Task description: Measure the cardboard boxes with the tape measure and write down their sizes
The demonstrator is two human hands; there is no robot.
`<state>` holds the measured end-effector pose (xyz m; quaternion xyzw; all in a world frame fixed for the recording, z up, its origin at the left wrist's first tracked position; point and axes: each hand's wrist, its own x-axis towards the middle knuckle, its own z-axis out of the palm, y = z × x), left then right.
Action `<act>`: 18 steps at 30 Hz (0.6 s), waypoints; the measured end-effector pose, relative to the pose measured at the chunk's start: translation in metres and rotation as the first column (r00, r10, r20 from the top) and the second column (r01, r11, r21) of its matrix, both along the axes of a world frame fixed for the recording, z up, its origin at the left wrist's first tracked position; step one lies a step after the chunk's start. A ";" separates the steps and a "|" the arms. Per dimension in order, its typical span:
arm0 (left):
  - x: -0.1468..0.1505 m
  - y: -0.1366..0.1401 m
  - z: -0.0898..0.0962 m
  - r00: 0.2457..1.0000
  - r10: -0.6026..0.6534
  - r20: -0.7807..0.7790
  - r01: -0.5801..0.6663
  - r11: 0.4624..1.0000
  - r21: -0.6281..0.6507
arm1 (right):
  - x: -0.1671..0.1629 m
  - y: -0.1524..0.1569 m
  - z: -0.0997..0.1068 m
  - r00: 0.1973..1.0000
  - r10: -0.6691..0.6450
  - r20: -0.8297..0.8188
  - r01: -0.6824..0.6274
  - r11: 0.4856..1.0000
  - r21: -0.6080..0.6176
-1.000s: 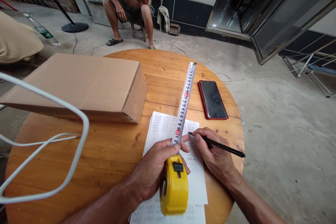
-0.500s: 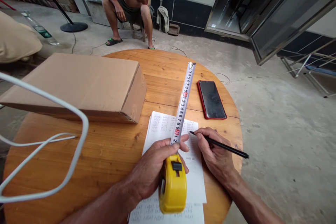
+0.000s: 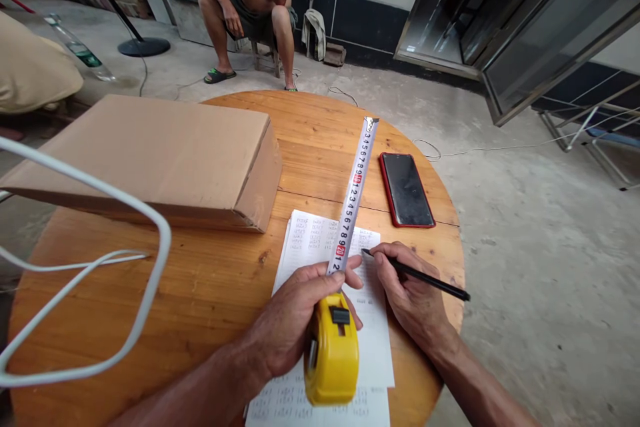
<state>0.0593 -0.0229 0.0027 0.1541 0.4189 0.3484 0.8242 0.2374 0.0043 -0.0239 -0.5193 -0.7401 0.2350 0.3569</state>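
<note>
My left hand (image 3: 295, 310) grips a yellow tape measure (image 3: 334, 360), the thumb pressing on its blade. The white blade (image 3: 353, 203) is drawn out past the 20 mark and slants up and away, its metal hook at the far end. Between the fingers of my right hand (image 3: 410, 293) is a black pen (image 3: 430, 280), its tip pointing left at the paper's right side. Beneath both hands lie sheets of paper (image 3: 367, 347) with rows of handwritten figures. The tape measure hides part of the writing.
On the round wooden table (image 3: 225, 293), a cardboard box (image 3: 150, 160) stands left and a phone in a red case (image 3: 407, 190) lies right. A white cable or bar (image 3: 145, 307) loops across the left foreground. Beyond the table, a person (image 3: 250, 7) sits on a stool.
The view has shifted very slightly, so table items sit a little further right. Both hands keep their hold, and the tape's length looks the same.
</note>
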 end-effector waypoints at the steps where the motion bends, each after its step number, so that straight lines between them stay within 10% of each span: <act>1: 0.000 0.000 0.001 1.000 -0.001 -0.003 0.001 1.000 0.002 | 0.000 0.000 0.001 1.000 0.001 0.005 -0.001 1.000 -0.002; 18: 0.000 0.000 0.001 1.000 -0.008 -0.012 0.008 1.000 0.013 | 0.000 0.000 0.001 1.000 -0.001 -0.020 0.001 1.000 -0.017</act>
